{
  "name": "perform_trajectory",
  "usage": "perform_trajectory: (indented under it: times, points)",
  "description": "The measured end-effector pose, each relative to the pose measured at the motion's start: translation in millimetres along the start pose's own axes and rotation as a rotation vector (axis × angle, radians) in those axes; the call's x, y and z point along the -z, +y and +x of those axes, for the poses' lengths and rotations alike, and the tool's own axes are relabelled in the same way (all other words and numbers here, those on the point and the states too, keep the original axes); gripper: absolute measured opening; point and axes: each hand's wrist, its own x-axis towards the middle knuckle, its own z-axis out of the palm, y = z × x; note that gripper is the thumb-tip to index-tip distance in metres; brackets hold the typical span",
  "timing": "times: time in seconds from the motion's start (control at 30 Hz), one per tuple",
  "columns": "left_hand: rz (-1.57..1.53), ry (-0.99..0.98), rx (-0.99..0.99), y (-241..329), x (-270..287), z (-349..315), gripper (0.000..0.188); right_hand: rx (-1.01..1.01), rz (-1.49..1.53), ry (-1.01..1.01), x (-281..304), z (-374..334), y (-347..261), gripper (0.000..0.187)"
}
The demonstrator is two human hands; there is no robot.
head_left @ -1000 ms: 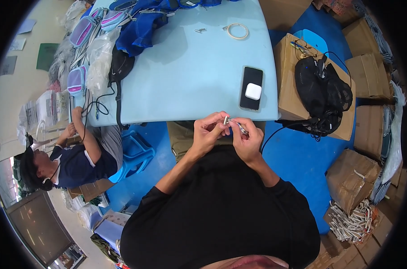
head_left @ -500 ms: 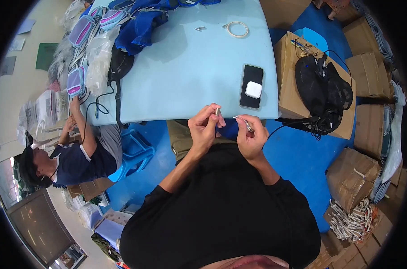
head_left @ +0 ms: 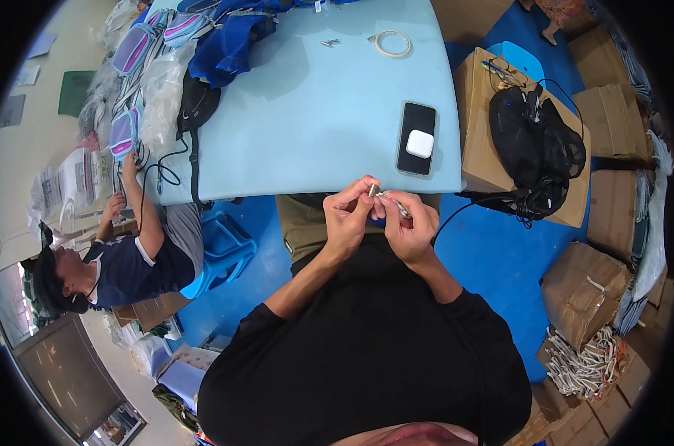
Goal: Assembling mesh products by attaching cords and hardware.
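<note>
In front of my chest, just off the table's near edge, both hands are close together with fingers closed. My left hand [head_left: 344, 223] pinches a small silvery metal tube-like piece [head_left: 373, 190] between thumb and fingers. A thin, pale patterned cord [head_left: 396, 204] is gripped in my right hand [head_left: 415, 234], and its tip meets or nearly meets the metal piece. Whether the tip is inside the piece I cannot tell. Ahead on the table lie a few small metal pieces [head_left: 330, 43] and a pale cord ring [head_left: 393, 43].
A dark phone [head_left: 417, 119] with a white case [head_left: 420, 144] on it lies on the light blue table [head_left: 307, 111]. Blue fabric and pouches fill its far left. A co-worker [head_left: 140, 260] sits at left. On the right, a carton [head_left: 474, 111] bears a black mesh bag [head_left: 530, 141].
My hands have come together; the right hand moved left and the left slightly right. The cord's tip is now at the metal piece, where before there was a gap.
</note>
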Motion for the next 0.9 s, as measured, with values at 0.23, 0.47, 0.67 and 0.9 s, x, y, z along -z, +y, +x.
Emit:
perform_trajectory:
  times: [0.23, 0.47, 0.67, 0.9]
  points:
    - [-0.191, 0.007, 0.153, 0, -2, -5, 0.035, -0.007, 0.023, -0.014, -1, 1, -2, 0.005]
    - [-0.196, -0.051, 0.205, 3, 1, -4, 0.032, -0.042, 0.016, -0.035, 1, 0, -1, 0.006]
    - [-0.095, -0.128, 0.196, 6, 11, 2, 0.032, -0.146, 0.027, -0.086, 6, 3, -3, 0.006]
    - [-0.063, -0.207, 0.218, 3, 21, 1, 0.039, -0.293, 0.146, -0.113, 6, 0, -3, 0.005]
